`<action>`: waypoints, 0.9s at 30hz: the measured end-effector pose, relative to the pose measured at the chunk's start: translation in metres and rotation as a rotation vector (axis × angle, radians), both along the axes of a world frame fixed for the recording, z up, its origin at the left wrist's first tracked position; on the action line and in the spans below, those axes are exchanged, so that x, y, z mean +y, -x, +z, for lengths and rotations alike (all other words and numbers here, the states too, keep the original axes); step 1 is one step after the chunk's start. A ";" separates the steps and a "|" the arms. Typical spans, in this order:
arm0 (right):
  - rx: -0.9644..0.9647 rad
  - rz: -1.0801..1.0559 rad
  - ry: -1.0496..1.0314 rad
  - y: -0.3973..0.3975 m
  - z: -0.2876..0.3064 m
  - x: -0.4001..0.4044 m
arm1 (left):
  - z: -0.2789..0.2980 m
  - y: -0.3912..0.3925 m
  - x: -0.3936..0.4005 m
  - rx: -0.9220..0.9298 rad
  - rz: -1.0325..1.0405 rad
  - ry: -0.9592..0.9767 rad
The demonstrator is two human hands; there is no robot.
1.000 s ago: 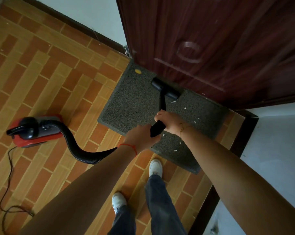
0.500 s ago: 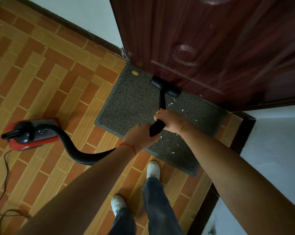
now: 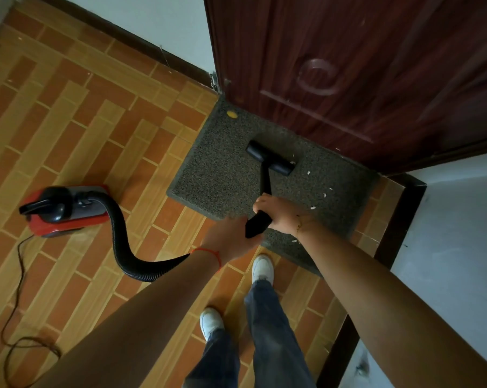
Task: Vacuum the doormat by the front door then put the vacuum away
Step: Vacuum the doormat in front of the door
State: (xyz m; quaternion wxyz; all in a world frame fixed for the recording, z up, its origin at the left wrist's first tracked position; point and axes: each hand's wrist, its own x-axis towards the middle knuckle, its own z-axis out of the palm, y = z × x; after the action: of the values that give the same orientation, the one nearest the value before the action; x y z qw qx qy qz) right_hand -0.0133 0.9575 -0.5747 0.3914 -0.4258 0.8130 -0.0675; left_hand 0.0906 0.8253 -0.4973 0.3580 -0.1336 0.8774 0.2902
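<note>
I see both hands gripping the black wand (image 3: 264, 183): right hand (image 3: 278, 214) above, left hand (image 3: 231, 239) at its end. The nozzle (image 3: 270, 158) sits on the doormat (image 3: 217, 175) near the door (image 3: 348, 65). Risk: the hose (image 3: 119, 236) tugging the red vacuum (image 3: 66, 211) over, leaving scraps (image 3: 312, 207).

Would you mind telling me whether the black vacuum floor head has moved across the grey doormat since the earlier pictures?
Yes: the black vacuum floor head has drawn back from the dark red door toward the person.

Home entryway: door (image 3: 348, 65), doormat (image 3: 217, 175).

Left hand (image 3: 231, 242) and right hand (image 3: 276, 214) gripping
</note>
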 end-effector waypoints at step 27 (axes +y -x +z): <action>-0.057 -0.109 0.018 -0.235 0.016 -0.046 | 0.028 -0.222 -0.050 -0.079 -0.094 0.077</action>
State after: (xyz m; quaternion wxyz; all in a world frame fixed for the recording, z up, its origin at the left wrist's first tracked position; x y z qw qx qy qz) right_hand 0.2214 0.9114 -0.5584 0.4064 -0.3825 0.8227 -0.1081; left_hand 0.3125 0.7751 -0.4694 0.3999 -0.1172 0.8785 0.2334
